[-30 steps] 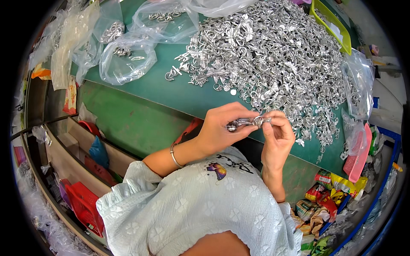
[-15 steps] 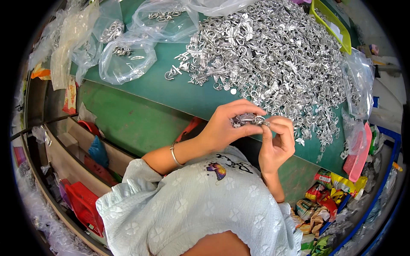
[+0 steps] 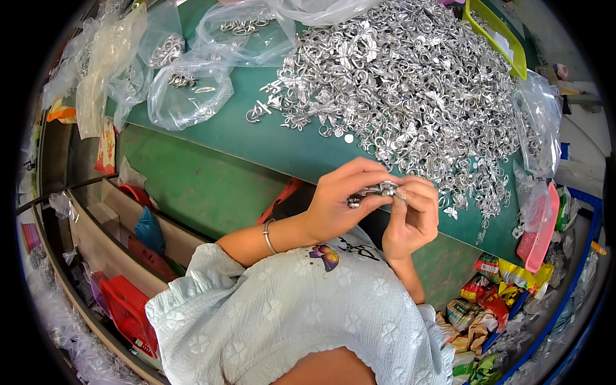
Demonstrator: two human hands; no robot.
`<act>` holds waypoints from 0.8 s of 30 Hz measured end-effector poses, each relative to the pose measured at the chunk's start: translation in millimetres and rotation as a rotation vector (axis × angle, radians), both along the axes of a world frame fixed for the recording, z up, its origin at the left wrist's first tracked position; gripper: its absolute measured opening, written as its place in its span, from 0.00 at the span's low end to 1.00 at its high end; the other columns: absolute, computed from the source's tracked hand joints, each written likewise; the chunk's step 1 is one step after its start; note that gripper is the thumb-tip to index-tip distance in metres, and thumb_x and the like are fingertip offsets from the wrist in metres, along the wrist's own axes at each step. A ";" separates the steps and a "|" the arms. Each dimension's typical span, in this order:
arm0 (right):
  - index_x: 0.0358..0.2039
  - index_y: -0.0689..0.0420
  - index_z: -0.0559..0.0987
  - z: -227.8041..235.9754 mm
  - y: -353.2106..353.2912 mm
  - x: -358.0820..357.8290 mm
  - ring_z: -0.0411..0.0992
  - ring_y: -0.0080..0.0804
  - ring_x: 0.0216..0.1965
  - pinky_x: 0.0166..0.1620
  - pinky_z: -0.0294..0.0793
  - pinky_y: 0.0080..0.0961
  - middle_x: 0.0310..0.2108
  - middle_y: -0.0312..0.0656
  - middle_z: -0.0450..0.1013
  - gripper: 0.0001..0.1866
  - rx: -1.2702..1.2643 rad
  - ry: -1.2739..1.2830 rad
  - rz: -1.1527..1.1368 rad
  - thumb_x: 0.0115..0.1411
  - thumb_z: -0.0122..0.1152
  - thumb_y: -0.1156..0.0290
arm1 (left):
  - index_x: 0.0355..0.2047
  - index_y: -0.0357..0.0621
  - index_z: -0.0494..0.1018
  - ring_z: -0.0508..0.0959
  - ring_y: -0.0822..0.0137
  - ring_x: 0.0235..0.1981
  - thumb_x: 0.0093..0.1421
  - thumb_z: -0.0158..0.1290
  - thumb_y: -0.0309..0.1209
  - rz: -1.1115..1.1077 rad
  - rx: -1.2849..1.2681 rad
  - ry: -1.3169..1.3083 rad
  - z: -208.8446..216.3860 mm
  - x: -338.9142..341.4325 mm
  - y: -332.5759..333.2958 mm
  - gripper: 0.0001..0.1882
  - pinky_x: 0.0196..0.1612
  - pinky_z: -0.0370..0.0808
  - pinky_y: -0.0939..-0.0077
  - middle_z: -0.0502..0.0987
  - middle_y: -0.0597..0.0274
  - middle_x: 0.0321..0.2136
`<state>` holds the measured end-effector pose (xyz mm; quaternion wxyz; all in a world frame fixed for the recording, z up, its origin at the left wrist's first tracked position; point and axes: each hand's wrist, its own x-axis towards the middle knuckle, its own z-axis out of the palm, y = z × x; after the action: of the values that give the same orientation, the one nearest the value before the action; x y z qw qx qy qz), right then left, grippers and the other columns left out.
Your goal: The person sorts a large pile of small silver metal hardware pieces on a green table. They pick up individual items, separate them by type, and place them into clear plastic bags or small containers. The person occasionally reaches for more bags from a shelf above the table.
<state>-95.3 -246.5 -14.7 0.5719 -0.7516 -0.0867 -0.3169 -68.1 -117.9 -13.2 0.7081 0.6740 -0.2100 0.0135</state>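
My left hand [image 3: 340, 196] is curled around a small bunch of silver metal rings [image 3: 371, 192], thumb and fingers closed on them. Against its fingertips, my right hand [image 3: 412, 215] is pinched at the end of the bunch, on a small silver ring [image 3: 399, 194] that the fingers partly cover. Both hands are in front of the green table's near edge. Just beyond them spreads a large heap of silver rings and small metal ornaments [image 3: 398, 83], some butterfly-shaped.
Clear plastic bags [image 3: 192, 96] with silver pieces lie at the table's left. A yellow-green tray [image 3: 497, 35] stands at the far right, a pink basket [image 3: 540, 231] at the right edge. On the lower left are wooden drawers [image 3: 122, 250] and a red basket [image 3: 128, 311].
My left hand has tilted and lowered slightly, so the bunch of rings shows narrower. My right hand has shifted a little left and down, still pinched against it.
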 end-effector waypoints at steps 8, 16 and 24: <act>0.32 0.66 0.74 11.1 -4.9 3.5 0.70 0.36 0.29 0.33 0.71 0.27 0.30 0.48 0.71 0.09 -0.251 0.067 -0.015 0.48 0.60 0.85 | 0.38 0.36 0.75 0.75 0.67 0.32 0.48 0.58 0.20 0.028 0.061 -0.037 -3.7 3.0 1.6 0.15 0.34 0.72 0.78 0.74 0.56 0.33; 0.28 0.68 0.76 15.5 -3.6 -3.2 0.72 0.30 0.29 0.32 0.71 0.20 0.28 0.46 0.72 0.04 -0.019 0.197 0.007 0.50 0.59 0.86 | 0.38 0.36 0.74 0.75 0.67 0.30 0.47 0.59 0.20 0.066 0.154 -0.142 -5.1 -0.8 0.7 0.15 0.32 0.73 0.79 0.73 0.56 0.34; 0.28 0.69 0.75 17.0 -9.2 -4.0 0.70 0.25 0.27 0.31 0.70 0.17 0.27 0.44 0.71 0.02 0.277 0.410 0.091 0.52 0.58 0.85 | 0.37 0.37 0.75 0.75 0.68 0.29 0.47 0.60 0.21 0.024 0.191 -0.196 -10.7 5.4 4.2 0.15 0.30 0.73 0.79 0.73 0.57 0.32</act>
<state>-99.3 -255.7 2.3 0.6887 -0.7100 0.0418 -0.1406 -62.7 -113.7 -23.9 0.6166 0.7363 -0.2704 0.0677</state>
